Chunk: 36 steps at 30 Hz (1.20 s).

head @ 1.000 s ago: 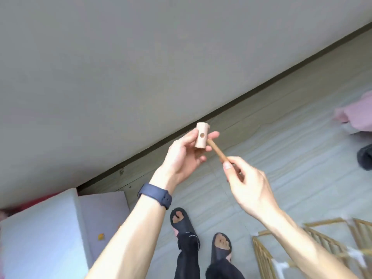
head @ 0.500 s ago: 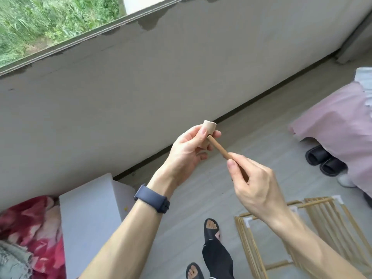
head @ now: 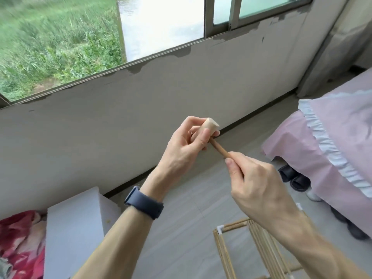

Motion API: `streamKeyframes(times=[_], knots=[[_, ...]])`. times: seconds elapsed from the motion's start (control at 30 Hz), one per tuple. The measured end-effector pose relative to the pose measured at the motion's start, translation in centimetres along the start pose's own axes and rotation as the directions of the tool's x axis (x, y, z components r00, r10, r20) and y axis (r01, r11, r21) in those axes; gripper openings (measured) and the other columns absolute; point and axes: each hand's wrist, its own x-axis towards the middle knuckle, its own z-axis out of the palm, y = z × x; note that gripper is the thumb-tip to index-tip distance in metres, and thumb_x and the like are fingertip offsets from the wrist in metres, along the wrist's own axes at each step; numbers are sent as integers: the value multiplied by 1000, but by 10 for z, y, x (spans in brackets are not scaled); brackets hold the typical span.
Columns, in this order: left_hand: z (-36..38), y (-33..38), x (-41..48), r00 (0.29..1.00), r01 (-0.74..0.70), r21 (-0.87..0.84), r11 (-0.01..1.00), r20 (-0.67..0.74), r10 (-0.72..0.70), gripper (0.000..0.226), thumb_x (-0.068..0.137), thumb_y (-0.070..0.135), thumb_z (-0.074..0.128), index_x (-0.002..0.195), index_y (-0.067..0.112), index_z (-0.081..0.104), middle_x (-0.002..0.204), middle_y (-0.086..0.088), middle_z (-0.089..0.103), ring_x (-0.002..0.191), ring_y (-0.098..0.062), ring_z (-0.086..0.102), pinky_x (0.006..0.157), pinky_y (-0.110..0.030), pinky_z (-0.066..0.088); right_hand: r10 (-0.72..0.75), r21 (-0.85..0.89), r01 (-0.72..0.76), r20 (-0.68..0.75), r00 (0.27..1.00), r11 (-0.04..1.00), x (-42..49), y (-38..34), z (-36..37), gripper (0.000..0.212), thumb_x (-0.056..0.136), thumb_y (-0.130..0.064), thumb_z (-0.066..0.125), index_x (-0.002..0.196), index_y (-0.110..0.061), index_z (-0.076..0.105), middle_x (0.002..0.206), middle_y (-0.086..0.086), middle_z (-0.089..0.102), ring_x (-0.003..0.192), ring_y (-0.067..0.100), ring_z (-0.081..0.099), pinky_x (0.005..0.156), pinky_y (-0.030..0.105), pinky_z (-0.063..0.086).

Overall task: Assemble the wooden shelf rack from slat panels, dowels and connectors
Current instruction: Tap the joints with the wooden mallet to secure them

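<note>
Soft daylight enters through the wide metal-framed glass window (head: 161,27), whose bright middle pane is blown out white. Shadows below it are faint. Straight lines bow toward the edges, and the grass outside the window looks smeared.

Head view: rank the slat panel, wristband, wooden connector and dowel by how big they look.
1. slat panel, though partly hidden and cut off by the frame.
2. wristband.
3. connector and dowel: they look alike and both are partly covered, so no ranking.
</note>
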Motion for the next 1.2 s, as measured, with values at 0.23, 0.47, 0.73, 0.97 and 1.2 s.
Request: streamKeyframes(times=[0.23,0.47,0.73,0.97,1.2], knots=[[144,-69,-51,977,214,144,966,-11,-214,27,101,37,57,111,11,57,100,-1,75,75,-12,68,62,-16,46,35,138,-69,236,971,988,-99,141,-54,15,104,-25,54,99,-26,68,62,-11,55,65,8,56,53,14,36],[248,-129,-120,838,520,258,815,-339,-427,41,83,39,41,53,12,44,45,2,49,43,-17,46,51,-31,38,-134,-11,156,450,883,988,-183,214,-82,34,104,-46,40,101,-26,68,77,-7,65,64,22,65,49,41,52],[299,-188,-219,822,420,202,885,-497,-277,35,80,21,37,45,21,37,42,6,38,41,-13,38,47,-29,29,-70,242,-170,742,667,955,-262,250,-69,30,102,-45,52,82,-30,68,52,-8,49,51,10,46,49,20,31],[328,-225,-283,879,365,268,892,-415,-235,34,82,20,39,48,21,39,44,7,41,42,-9,39,47,-28,32,22,230,-398,843,538,888,-339,265,-70,40,97,-58,47,81,-30,71,54,-6,37,52,7,36,53,23,29],[326,-379,-319,585,585,-82,807,-647,-490,39,93,63,36,93,33,61,96,7,70,93,-16,67,82,-37,51,204,56,-422,812,546,905,-390,363,30,34,101,-49,49,86,-30,73,57,-9,50,58,5,50,63,30,40]])
